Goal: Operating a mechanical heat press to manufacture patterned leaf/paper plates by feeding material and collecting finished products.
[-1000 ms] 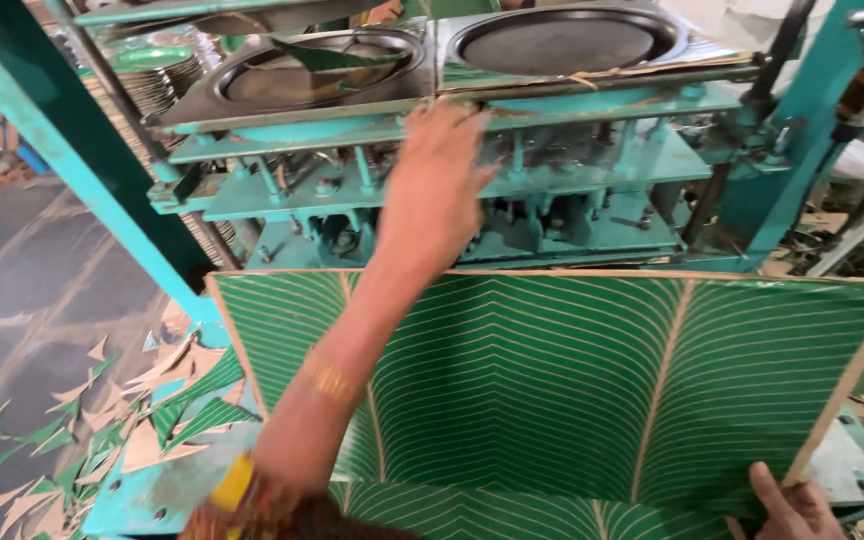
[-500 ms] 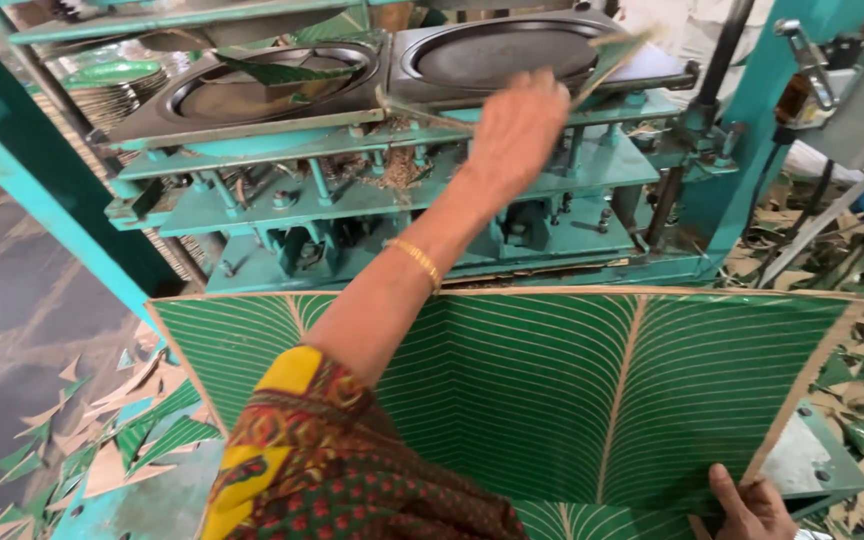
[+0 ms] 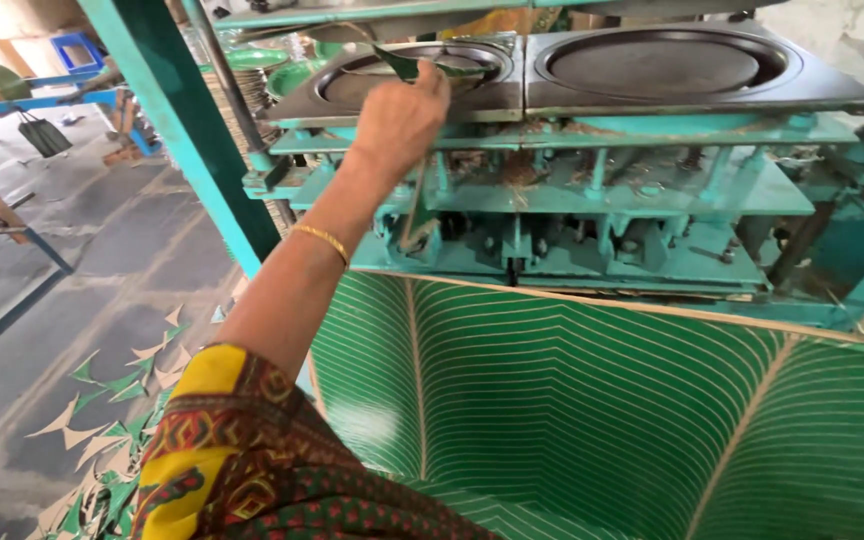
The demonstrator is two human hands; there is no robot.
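Everything is placed here with reference to the green press machine (image 3: 592,190), taken from left to right. Far to its left, on the grey floor (image 3: 102,250), a blue-framed bench (image 3: 42,95) is seen, and near the machine's lower left corner green and pale paper offcuts (image 3: 102,400) are scattered over the floor. The machine's left edge is marked by a slanting teal post (image 3: 182,130), and behind that post, at the machine's upper left, a stack of pressed green plates (image 3: 262,65) is visible.

In front of the machine's left half, an arm in a red and yellow patterned sleeve (image 3: 252,460) is stretched upward, with a gold bangle (image 3: 320,240) worn at the wrist. The left hand (image 3: 397,125) is raised to the front rim of the left round mould (image 3: 407,75) on the machine's top plate. Its fingers are curled shut around the edge of a green leaf-shaped scrap (image 3: 422,66), which lies partly inside that mould; a thin strip (image 3: 414,205) is seen hanging below the hand, against the machine's front.

To the right of that mould, on the same top plate, the right round mould (image 3: 662,65) is seen. Below the machine's front, a large green sheet with pale leaf-vein lines (image 3: 602,420) is spread, reaching the right edge of the view. The right hand is out of view.
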